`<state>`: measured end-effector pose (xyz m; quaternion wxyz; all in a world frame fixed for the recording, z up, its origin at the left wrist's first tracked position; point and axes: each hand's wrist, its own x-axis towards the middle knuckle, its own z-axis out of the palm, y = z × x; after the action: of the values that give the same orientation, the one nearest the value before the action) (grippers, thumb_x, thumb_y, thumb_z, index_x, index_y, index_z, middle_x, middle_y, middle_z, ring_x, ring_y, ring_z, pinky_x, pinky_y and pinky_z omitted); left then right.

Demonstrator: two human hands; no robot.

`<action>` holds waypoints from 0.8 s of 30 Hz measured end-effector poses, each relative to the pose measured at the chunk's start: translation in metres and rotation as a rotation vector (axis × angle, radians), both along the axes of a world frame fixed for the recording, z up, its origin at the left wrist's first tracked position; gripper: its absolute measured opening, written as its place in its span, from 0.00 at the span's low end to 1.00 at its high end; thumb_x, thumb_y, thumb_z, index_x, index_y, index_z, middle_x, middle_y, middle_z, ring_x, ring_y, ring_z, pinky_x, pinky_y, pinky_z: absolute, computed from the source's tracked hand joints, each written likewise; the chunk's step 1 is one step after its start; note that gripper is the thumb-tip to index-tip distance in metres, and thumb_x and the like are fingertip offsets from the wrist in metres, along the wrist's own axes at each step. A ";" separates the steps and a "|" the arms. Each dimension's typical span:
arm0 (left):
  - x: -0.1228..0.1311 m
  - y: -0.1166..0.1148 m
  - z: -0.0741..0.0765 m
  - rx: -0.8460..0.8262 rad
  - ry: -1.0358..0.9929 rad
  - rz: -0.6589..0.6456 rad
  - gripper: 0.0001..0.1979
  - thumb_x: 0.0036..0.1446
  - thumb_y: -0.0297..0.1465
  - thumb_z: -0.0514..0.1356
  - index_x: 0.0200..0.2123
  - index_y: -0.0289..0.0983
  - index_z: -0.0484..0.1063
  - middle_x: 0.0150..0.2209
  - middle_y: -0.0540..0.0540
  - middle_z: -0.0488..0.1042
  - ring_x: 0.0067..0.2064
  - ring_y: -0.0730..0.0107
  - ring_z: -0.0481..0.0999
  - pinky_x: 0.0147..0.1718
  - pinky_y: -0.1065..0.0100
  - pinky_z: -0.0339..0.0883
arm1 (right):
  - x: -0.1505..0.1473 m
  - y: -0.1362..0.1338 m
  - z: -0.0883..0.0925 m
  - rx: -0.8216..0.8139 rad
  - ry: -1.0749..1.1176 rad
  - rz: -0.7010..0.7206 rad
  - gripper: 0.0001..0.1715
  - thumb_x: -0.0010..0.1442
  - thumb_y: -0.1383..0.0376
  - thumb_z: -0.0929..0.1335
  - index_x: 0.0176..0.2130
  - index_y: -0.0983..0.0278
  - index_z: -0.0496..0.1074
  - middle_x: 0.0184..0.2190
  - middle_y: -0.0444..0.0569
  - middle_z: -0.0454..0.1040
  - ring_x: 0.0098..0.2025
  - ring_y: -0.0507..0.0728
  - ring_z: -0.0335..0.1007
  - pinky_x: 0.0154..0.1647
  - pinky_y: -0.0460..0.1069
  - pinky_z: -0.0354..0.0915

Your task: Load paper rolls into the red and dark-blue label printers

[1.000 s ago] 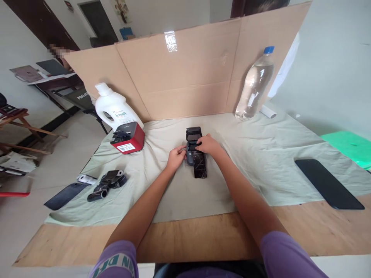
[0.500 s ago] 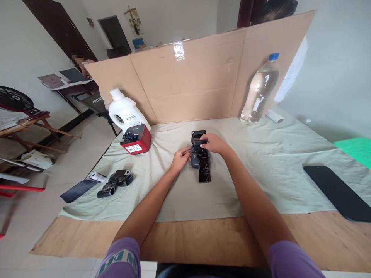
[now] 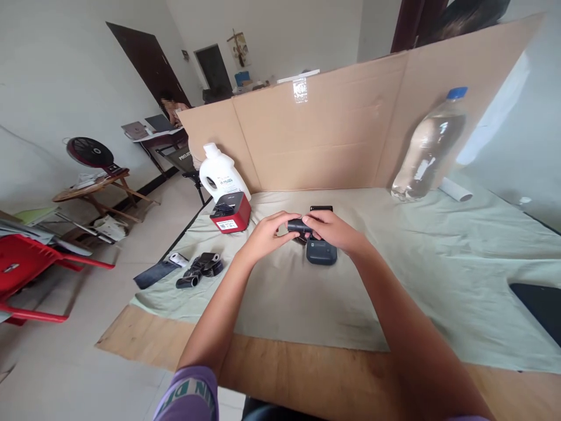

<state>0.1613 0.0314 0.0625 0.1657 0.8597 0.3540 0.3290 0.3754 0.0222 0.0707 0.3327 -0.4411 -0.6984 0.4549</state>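
Observation:
My left hand (image 3: pixel 270 235) and my right hand (image 3: pixel 333 230) hold a small black roll (image 3: pixel 298 226) between them, fingers closed on its two ends. Right beneath and behind the hands, a dark grey device (image 3: pixel 321 252) stands on the cloth, its black top part (image 3: pixel 321 208) showing past my right fingers. To the left lie tangled black rolls and film (image 3: pixel 201 269), with a white roll (image 3: pixel 178 259) and a dark flat strip (image 3: pixel 153 275) beside them.
A red box (image 3: pixel 232 213) stands before a white jug (image 3: pixel 224 175) at the back left. Behind is a cardboard screen (image 3: pixel 324 134). A water bottle (image 3: pixel 429 149), a white tube (image 3: pixel 456 189) and a black phone-like slab (image 3: pixel 541 307) are on the right.
The view has turned left. My left hand has left the device's side and taken hold of the black roll. The black film no longer hangs down over the device's front.

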 end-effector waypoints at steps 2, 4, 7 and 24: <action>-0.004 0.000 0.001 -0.008 -0.021 0.047 0.19 0.59 0.39 0.64 0.53 0.41 0.73 0.43 0.46 0.78 0.41 0.67 0.76 0.29 0.73 0.63 | 0.000 -0.002 0.001 0.015 0.041 -0.016 0.20 0.65 0.50 0.61 0.33 0.62 0.70 0.28 0.44 0.70 0.28 0.52 0.61 0.32 0.48 0.58; -0.006 0.001 -0.002 -0.055 -0.119 0.087 0.19 0.59 0.40 0.64 0.51 0.40 0.71 0.37 0.48 0.78 0.37 0.69 0.76 0.31 0.72 0.64 | 0.001 -0.003 0.000 0.075 0.057 -0.026 0.19 0.64 0.50 0.63 0.41 0.61 0.72 0.34 0.45 0.72 0.31 0.52 0.62 0.34 0.48 0.59; -0.005 0.006 -0.008 -0.197 -0.322 0.069 0.18 0.60 0.41 0.63 0.48 0.38 0.69 0.35 0.48 0.78 0.36 0.69 0.76 0.34 0.71 0.66 | 0.003 -0.001 -0.002 0.147 0.060 0.009 0.23 0.58 0.55 0.69 0.53 0.58 0.70 0.43 0.46 0.73 0.34 0.52 0.64 0.35 0.48 0.61; 0.001 0.008 -0.010 -0.411 -0.425 0.011 0.20 0.58 0.43 0.63 0.47 0.35 0.71 0.33 0.49 0.76 0.30 0.72 0.73 0.36 0.69 0.67 | -0.004 0.004 -0.013 0.292 0.113 -0.014 0.20 0.59 0.61 0.68 0.51 0.61 0.70 0.33 0.43 0.73 0.34 0.53 0.66 0.38 0.48 0.61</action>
<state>0.1620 0.0393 0.0528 0.4049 0.7180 0.3755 0.4238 0.3711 0.0263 0.0580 0.4351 -0.3664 -0.7343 0.3703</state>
